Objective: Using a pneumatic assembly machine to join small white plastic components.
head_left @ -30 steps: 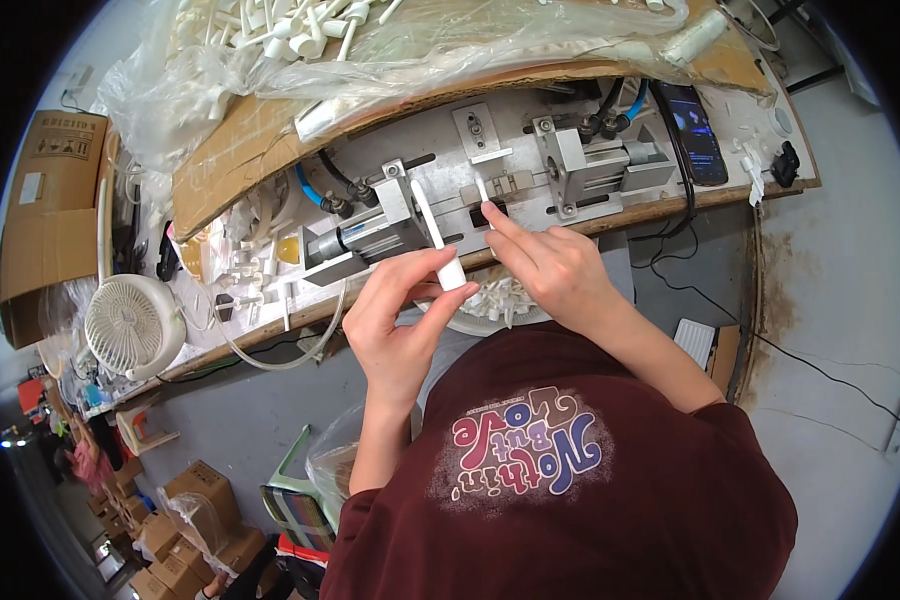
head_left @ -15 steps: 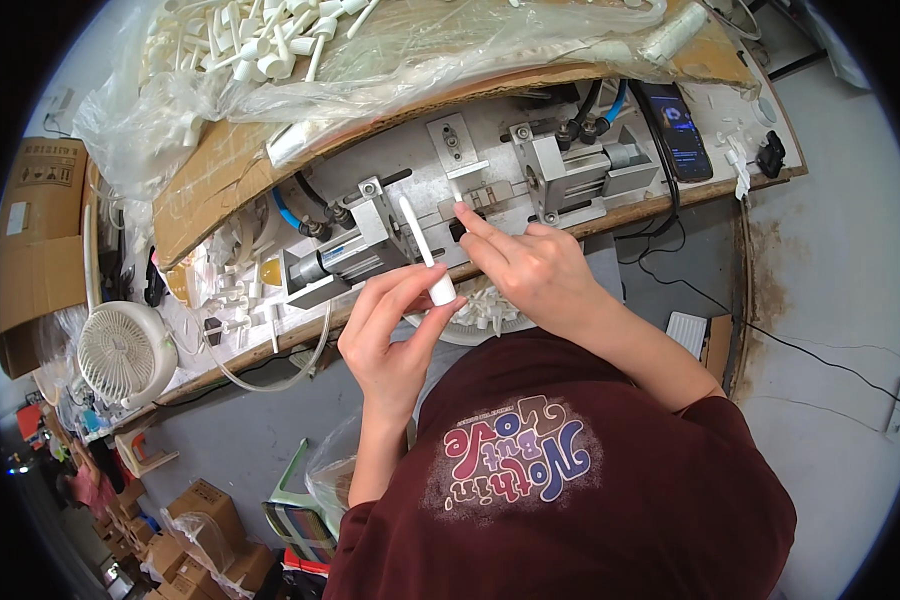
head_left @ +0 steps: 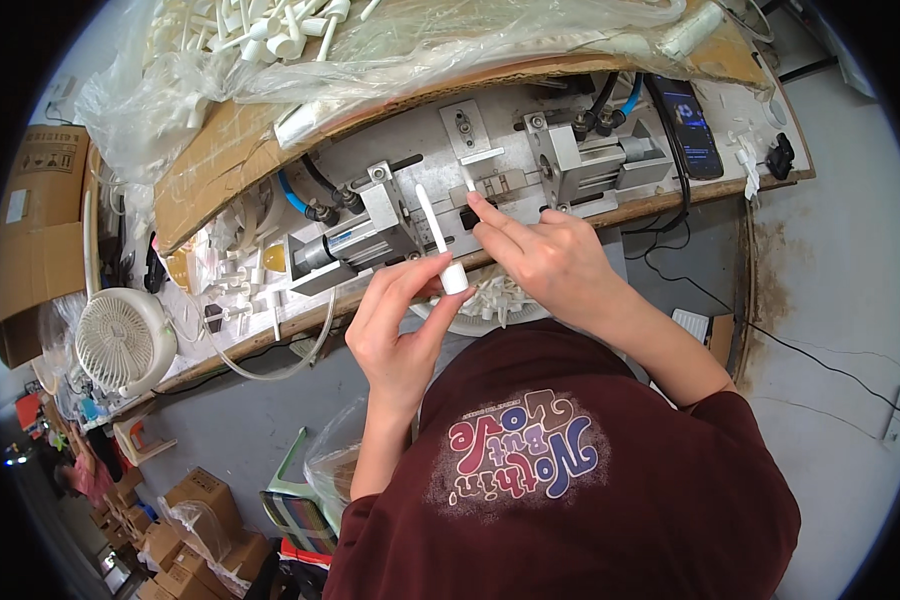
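My left hand [head_left: 395, 330] pinches a white plastic piece [head_left: 432, 220], a thin tube with a wider cup-shaped end, between thumb and fingertips. Its thin end points up and away. My right hand [head_left: 555, 255] is stretched over the front of a metal fixture, index finger extended, other fingers partly bent and thumb hidden. That index fingertip meets the near end of a white rod [head_left: 470, 182] at the stop bracket [head_left: 466, 130]. A black block [head_left: 469, 216] shows by the fingers. Pneumatic cylinders flank the spot, one left [head_left: 355, 235] and one right [head_left: 605, 160].
Many white cup-ended pieces [head_left: 285, 35] lie on plastic sheeting over cardboard at the back. A bowl of white parts [head_left: 495, 300] sits below my hands. A phone [head_left: 688, 130] lies at the right, a white fan [head_left: 125, 340] at the left. A hose [head_left: 270, 375] loops off the bench edge.
The view has shifted slightly. My left hand still grips the white piece, now turned a little more upright. My right index finger stays at the rod.
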